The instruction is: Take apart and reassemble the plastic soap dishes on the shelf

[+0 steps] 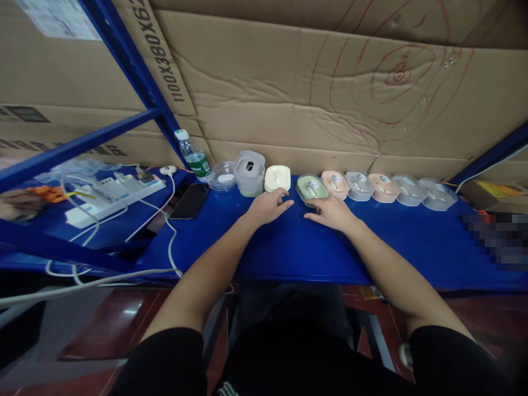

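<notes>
Both hands rest on the blue bench (371, 247), close to its back edge. The left hand (270, 206) lies flat with its fingers loose and open, holding nothing. Its fingertips are just in front of a cream box (277, 177). The right hand (330, 213) is open too, with nothing in its grip, and its fingers point left. It sits just in front of a green box (312, 188) with a clear lid; I cannot tell if it touches the box.

The green box is first in a row of small boxes along the back edge. Next come a pink box (335, 183), a grey box (358, 185), a peach box (383, 187) and two more grey ones toward the right end.

Left of the cream box stands a stack of clear tubs (249, 172), then a round clear lid (221, 176) and a water bottle (193, 155). A black phone (190, 201) lies flat near them. Farther left are a white power strip (111, 193) and white cables (169, 242). Brown cardboard (330, 82) stands behind the bench.
</notes>
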The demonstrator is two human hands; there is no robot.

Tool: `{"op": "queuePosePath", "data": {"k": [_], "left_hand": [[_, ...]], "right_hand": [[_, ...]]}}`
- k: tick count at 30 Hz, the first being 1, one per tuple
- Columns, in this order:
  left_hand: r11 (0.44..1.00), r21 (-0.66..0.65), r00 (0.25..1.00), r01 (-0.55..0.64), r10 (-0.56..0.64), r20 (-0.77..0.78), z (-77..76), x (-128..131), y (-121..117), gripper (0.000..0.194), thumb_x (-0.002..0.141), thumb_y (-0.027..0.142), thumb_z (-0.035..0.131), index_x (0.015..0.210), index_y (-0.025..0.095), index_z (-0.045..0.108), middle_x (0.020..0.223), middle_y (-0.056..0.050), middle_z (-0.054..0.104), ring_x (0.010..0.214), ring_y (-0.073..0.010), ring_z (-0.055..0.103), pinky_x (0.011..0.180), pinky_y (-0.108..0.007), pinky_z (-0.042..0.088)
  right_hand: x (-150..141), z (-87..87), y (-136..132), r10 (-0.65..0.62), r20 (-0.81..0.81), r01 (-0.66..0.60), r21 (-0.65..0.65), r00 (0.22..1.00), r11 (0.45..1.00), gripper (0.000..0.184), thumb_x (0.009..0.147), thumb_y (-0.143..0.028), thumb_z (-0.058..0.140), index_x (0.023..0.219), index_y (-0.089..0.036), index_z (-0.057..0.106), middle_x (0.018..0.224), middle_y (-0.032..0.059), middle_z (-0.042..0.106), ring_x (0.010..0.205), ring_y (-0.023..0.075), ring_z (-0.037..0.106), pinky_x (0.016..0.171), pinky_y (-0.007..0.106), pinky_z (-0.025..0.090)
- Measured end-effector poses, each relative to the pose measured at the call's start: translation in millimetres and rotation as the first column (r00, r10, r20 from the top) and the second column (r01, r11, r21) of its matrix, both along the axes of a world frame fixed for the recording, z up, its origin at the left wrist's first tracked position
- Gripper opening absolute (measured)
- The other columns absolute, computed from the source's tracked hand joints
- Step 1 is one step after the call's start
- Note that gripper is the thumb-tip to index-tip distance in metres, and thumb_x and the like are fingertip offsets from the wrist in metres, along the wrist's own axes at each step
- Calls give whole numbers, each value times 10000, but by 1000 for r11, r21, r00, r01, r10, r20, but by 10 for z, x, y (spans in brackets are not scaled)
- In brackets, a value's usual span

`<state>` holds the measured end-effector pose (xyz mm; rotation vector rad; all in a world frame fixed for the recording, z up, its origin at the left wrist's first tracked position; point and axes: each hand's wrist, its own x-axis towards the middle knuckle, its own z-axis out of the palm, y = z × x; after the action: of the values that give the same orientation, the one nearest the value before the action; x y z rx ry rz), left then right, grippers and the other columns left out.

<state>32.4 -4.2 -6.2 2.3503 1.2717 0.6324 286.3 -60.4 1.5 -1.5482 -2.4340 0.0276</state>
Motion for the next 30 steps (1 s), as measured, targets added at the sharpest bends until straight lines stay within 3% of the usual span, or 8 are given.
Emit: {"op": "queuePosePath", "data": {"k": [4, 8, 16, 21, 25, 30], "left_hand": [[996, -11, 996, -84, 84, 5, -22, -28, 50, 662, 965, 524, 594, 1520, 185, 470, 916, -38, 783, 914, -253, 736, 787, -346, 500], [992, -76, 992, -105, 99, -82, -49, -25, 68, 769, 956, 534, 604, 1585, 157, 372, 960, -55, 797, 1010, -289, 740, 829, -367, 514], [989, -75, 991, -131, 132, 5, -66, -73, 118, 614, 947, 520, 631, 1442, 190, 484, 1034, -62, 796, 1087, -285, 730, 921, -385, 518], [977, -56, 974, -208, 212, 83, 13, -104, 103, 427, 935, 502, 650, 1258, 236, 565, 981, -49, 787, 994, -266, 738, 850, -368, 518], [994, -51, 978, -97, 104, 178, 77, -163, 80, 380, 901, 499, 684, 1160, 241, 582, 872, -27, 762, 839, -217, 722, 739, -319, 491], [972, -174, 969, 157, -118, 215, 175, -251, 42, 363, 803, 512, 766, 977, 224, 631, 691, 17, 673, 633, -149, 621, 596, -264, 406]], "right_hand": [[64, -68, 78, -7, -25, 6, -58, 1000, 998, 485, 953, -456, 701, 1368, -205, 691, 1044, 88, 820, 996, 313, 761, 836, 407, 570], [85, -127, 104, -6, -88, 0, -66, 996, 998, 629, 957, -487, 686, 1503, -193, 578, 1343, 129, 738, 1229, 352, 697, 1006, 474, 560], [82, -173, 112, 1, -117, -15, -113, 993, 993, 704, 956, -527, 674, 1553, -185, 524, 1461, 150, 655, 1301, 367, 661, 1082, 517, 537], [97, -191, 121, 48, -146, -64, -112, 988, 992, 693, 965, -533, 659, 1546, -181, 524, 1510, 151, 616, 1331, 350, 641, 1107, 505, 520], [99, -181, 135, 32, -133, -50, -129, 991, 990, 489, 1012, -419, 600, 1441, -186, 627, 1395, 132, 708, 1266, 321, 683, 1076, 483, 530], [186, -93, 156, -204, -100, 199, -64, 974, 978, 304, 1022, -317, 519, 1109, -192, 782, 1128, 123, 807, 1046, 310, 748, 843, 405, 558]]}}
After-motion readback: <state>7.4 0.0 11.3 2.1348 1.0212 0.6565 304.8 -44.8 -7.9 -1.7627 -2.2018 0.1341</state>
